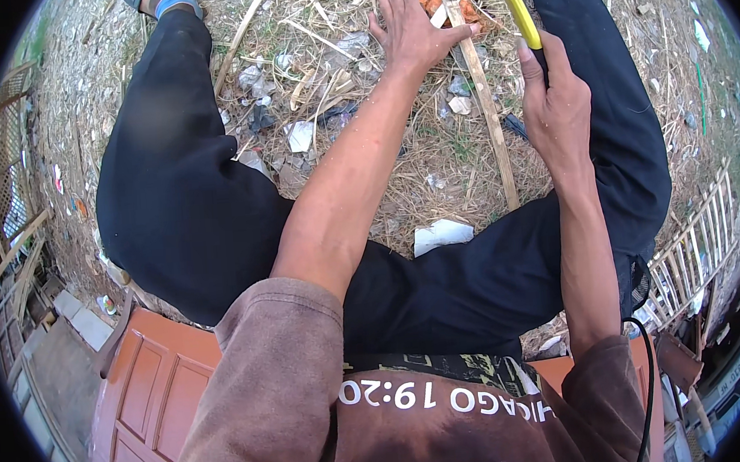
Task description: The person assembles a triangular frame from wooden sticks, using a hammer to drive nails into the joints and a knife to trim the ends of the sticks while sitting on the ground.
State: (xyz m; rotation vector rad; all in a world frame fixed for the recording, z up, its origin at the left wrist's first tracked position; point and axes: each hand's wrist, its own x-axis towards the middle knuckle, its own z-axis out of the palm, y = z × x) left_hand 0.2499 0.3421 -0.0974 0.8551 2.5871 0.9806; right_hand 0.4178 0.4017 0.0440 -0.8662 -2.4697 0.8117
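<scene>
My right hand [557,102] is closed round the lower, dark end of a tool with a curved yellow bar [512,0]. The bar's far end runs out of the top of the picture, so its kind does not show. With fingers spread, my left hand [414,29] reaches down near the ground, its thumb across or beside the upper end of a narrow wooden strip [486,107]. That strip lies lengthwise between my legs. Crumpled-looking orange pieces [463,17] lie beside the strip's upper end, partly hidden by it and my hand.
Dry straw, stones and scraps cover the ground, with a white flat piece [443,235] near my thigh. A thin stick [241,36] lies by my left leg. Reddish-brown panelled wood [154,388] is behind me at left, a slatted bamboo rack [697,247] at right.
</scene>
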